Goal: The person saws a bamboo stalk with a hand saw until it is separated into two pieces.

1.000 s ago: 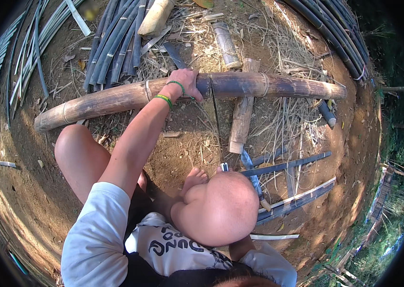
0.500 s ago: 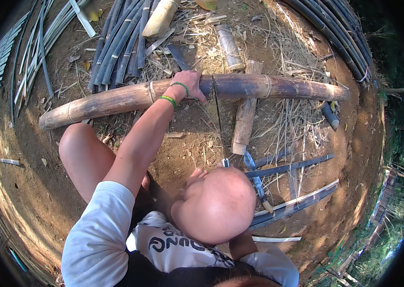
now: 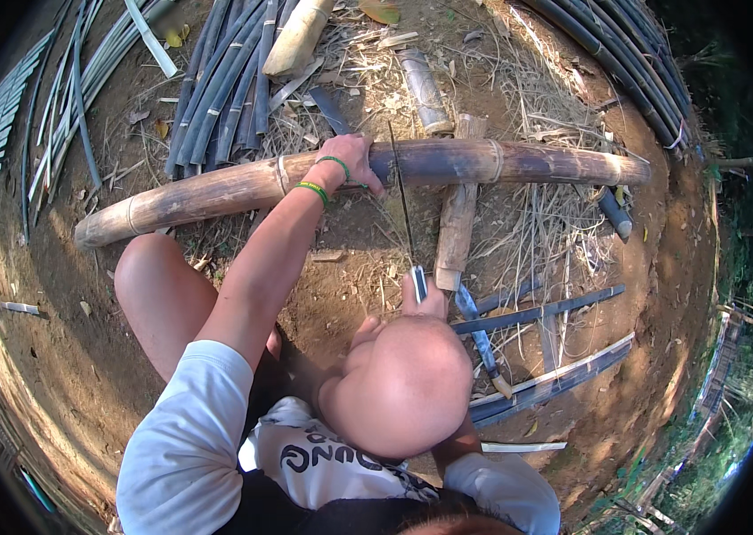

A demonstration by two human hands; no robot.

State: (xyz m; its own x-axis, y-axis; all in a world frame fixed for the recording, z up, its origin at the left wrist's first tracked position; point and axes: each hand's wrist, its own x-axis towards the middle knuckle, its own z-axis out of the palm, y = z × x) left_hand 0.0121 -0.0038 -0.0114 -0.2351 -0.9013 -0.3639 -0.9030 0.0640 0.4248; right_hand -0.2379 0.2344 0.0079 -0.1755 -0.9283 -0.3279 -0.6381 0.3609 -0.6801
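Note:
A thick brown bamboo pole [image 3: 216, 189] lies crosswise in front of me, darker around its middle. My left hand [image 3: 349, 160] grips it from above, thumb on the near side. Just right of that hand, the thin blade of a saw [image 3: 406, 211] crosses the pole, its tip sticking out past the far side. The saw's handle is in my right hand [image 3: 426, 300], closed around it beyond my raised knee. That knee hides most of my right forearm. A split log [image 3: 453, 236] lies under the pole, right of the blade.
A machete [image 3: 481, 346] with a wooden handle lies right of my knee among dark bamboo strips [image 3: 548, 308]. Bundles of dark bamboo poles [image 3: 228, 85] lie at the far left, more [image 3: 619, 67] at the far right. Dry shavings [image 3: 564, 120] litter the ground.
My right hand has pushed the saw away from me, so the handle shows beyond my knee and the tip reaches farther past the pole. My left hand stays on the pole.

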